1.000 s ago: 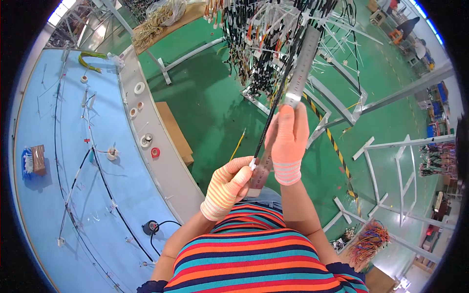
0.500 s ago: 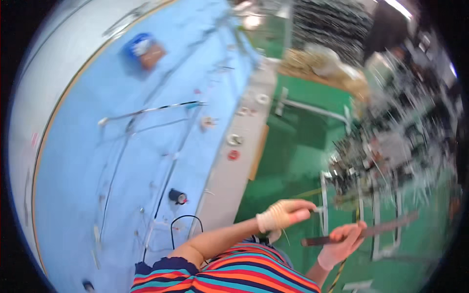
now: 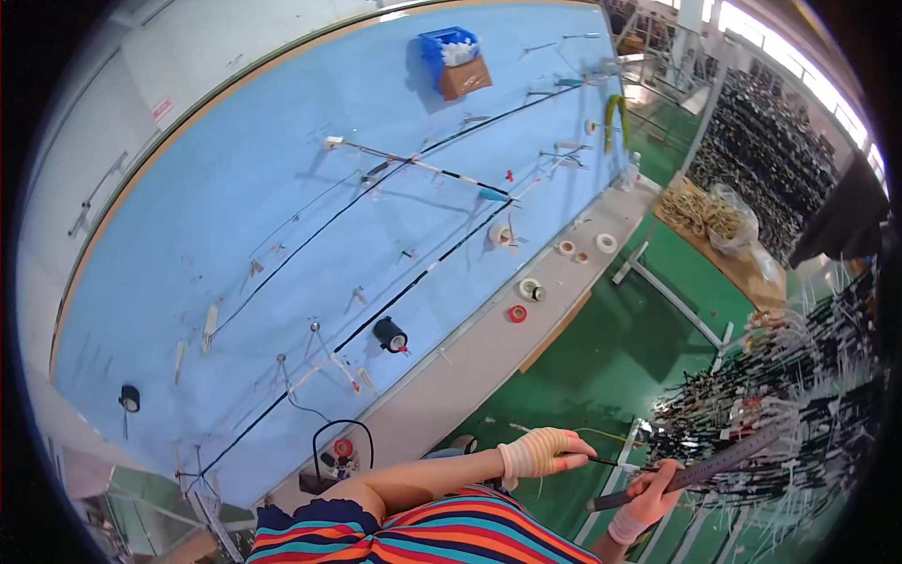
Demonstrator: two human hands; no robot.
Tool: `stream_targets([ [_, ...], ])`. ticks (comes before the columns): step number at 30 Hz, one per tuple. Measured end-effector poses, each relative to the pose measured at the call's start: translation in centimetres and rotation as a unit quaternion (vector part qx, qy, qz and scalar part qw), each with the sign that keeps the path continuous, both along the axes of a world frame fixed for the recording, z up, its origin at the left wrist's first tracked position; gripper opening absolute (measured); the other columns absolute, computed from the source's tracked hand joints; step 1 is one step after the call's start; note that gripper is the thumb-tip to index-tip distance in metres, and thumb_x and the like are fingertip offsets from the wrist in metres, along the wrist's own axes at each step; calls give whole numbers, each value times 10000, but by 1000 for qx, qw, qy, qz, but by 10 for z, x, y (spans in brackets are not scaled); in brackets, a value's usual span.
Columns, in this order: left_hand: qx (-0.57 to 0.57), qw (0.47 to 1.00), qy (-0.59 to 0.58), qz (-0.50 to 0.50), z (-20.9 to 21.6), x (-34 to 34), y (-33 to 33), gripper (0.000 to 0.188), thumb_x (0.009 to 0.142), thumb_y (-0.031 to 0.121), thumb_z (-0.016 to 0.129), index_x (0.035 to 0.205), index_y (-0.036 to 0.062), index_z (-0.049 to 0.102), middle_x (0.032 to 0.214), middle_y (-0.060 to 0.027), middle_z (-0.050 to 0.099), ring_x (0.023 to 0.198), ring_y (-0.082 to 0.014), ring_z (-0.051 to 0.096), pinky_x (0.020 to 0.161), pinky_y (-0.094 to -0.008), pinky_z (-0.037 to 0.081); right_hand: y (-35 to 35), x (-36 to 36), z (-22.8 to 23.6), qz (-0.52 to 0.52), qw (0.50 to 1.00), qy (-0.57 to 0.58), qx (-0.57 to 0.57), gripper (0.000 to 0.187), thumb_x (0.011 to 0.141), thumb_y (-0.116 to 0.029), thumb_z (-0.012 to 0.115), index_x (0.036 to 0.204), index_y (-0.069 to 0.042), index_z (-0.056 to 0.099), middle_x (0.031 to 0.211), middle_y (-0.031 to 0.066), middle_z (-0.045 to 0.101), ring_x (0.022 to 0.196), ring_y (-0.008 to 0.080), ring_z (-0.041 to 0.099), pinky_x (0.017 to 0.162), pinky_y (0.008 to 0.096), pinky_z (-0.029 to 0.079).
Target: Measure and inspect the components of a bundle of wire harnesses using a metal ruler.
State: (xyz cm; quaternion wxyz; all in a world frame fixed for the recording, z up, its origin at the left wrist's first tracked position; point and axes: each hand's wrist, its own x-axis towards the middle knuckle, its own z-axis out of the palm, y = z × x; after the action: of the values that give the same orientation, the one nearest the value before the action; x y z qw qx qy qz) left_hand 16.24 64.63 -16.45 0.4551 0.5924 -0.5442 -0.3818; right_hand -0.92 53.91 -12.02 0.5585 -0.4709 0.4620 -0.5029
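Note:
My left hand (image 3: 545,453), in a striped fingerless glove, is closed with fingertips pinching a thin black cable (image 3: 606,461). The cable runs toward my right hand and has a small white part at its far end. My right hand (image 3: 648,503), in a pale pink fingerless glove, is wrapped round a long dark flat strip (image 3: 719,467), which slants up to the right. The strip's exact kind is unclear. Whether the right fingers also touch the cable's end cannot be made out.
On the left stands a big sloping blue board (image 3: 263,179) with pegs, wires and a blue bin (image 3: 446,52). Tape rolls (image 3: 517,313) lie on its grey ledge (image 3: 451,376). Racks of hanging cable bundles (image 3: 780,404) fill the right, beside a brown table (image 3: 742,282).
My view has swung, so the board appears further right and sharper. Both hands sit a little lower in view, still holding the cable and the dark strip.

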Motion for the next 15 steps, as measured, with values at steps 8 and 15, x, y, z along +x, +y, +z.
stream_targets([
  [8, -37, 986, -161, 14, -26, 35, 17, 180, 894, 249, 606, 988, 107, 665, 976, -84, 630, 897, -312, 618, 791, -400, 492, -2, 7, 4, 2, 1000, 10, 10, 231, 974, -290, 534, 937, -62, 516, 549, -43, 345, 413, 43, 304, 373, 216, 243],
  [15, -37, 992, -93, 79, -30, 43, 22, 99, 809, 185, 624, 851, 96, 620, 1225, -87, 502, 839, -331, 600, 782, -421, 486, 10, 21, 36, -10, 999, 51, -11, 297, 979, -314, 530, 867, -41, 499, 580, -11, 366, 486, 79, 280, 439, 256, 250],
])
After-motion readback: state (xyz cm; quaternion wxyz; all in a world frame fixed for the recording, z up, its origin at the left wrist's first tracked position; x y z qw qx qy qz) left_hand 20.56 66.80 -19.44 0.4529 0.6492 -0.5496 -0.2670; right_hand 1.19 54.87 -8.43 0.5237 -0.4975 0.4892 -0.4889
